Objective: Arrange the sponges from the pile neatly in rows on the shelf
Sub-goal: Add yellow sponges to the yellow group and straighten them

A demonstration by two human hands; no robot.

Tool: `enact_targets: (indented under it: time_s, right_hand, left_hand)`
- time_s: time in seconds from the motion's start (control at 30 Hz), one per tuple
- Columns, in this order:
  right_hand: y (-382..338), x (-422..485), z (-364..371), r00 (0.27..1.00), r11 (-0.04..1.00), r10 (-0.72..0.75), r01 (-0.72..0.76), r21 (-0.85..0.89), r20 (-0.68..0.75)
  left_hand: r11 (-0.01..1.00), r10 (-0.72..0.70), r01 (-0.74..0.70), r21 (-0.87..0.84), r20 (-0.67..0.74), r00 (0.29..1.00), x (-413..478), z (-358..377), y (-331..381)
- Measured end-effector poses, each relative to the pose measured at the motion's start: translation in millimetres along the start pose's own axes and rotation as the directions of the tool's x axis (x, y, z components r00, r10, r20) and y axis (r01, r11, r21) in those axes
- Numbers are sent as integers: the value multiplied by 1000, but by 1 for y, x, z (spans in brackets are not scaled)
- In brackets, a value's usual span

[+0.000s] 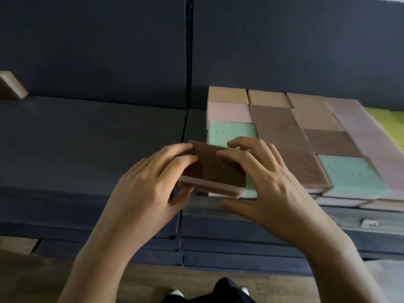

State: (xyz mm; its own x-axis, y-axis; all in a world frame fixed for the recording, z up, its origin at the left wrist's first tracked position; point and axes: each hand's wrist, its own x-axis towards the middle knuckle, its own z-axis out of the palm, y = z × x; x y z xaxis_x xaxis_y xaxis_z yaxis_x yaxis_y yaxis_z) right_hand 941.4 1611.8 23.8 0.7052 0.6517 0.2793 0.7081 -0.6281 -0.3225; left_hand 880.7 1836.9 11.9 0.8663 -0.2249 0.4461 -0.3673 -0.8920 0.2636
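A brown-topped sponge with a pink underside [215, 169] is held tilted between both hands at the front left corner of the sponge rows. My left hand [146, 189] grips its left end, fingers on top and thumb below. My right hand [262, 182] holds its right end, fingers spread over the top and thumb under the front edge. Rows of flat sponges [284, 127] in orange, pink, brown and mint green cover the right part of the dark shelf [87, 138]. A mint green sponge [231, 132] lies just behind the held one.
One brown and pink sponge [11, 88] leans at the shelf's far left. A yellow-green sponge [384, 119] shows at the right edge. Dark shelf tiers [218, 254] step down below, above a wooden floor [153, 281]. A tan object [17, 244] sits at lower left.
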Motion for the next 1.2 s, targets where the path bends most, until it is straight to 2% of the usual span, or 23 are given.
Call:
enact_targets:
  time_s: [0.1, 0.37, 0.57, 0.83, 0.93, 1.0, 1.2]
  right_hand:
    - [5, -3, -5, 995, 998, -3, 8, 56, -100]
    - [10, -10, -14, 975, 982, 32, 9, 187, -218]
    - [17, -14, -13, 992, 989, -33, 51, 140, -124]
    - [18, -15, -12, 991, 977, 47, -19, 210, -129]
    - [20, -18, -10, 998, 989, 31, -24, 148, -46]
    - [23, -17, -9, 998, 993, 24, -18, 113, -51]
    - [26, -17, -8, 998, 998, 48, -46, 43, -35]
  left_hand:
    - [1000, 3, -3, -10, 15, 1000, 8, 3, 7]
    - [996, 80, -81, -36, -22, 997, 17, 3, 18]
    - [999, 31, -30, -40, 16, 999, 18, 8, 18]
    - [999, 31, -29, -29, 71, 997, 21, 10, 22]
    - [999, 7, -5, -54, 47, 999, 20, 10, 20]
    - [998, 2, 1, -56, 60, 998, 19, 11, 19]
    - [996, 94, -95, 1, 87, 992, 25, 15, 22]
